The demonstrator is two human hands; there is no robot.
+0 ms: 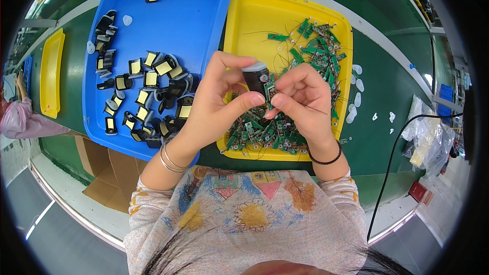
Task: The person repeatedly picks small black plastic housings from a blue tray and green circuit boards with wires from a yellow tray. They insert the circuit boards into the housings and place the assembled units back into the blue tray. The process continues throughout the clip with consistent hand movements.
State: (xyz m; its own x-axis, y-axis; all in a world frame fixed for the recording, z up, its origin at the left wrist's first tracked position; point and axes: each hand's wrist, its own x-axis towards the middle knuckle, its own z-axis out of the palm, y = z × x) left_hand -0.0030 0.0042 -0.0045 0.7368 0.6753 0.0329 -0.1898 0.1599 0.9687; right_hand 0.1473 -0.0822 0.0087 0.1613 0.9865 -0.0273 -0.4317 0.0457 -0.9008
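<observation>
Between thumb and fingers, my left hand [221,89] grips a black plastic housing [254,78] with a pale grey cap on its upper end. My right hand [303,99] pinches a small green circuit board [270,91] against the housing's right side; whether the board sits inside it I cannot tell. Both hands are above a yellow tray [244,7], where many green circuit boards [318,48] with thin wires lie heaped. To the left, a blue tray [168,25] holds many black housings [150,78] with cream-coloured pads.
White oval pieces [357,100] lie on the green table right of the yellow tray. Further right are clear plastic bags [428,137] and a black cable [389,168]. An empty-looking yellow tray [52,71] stands far left, near another person's pink sleeve [30,119]. Cardboard boxes [109,175] stand below the table edge.
</observation>
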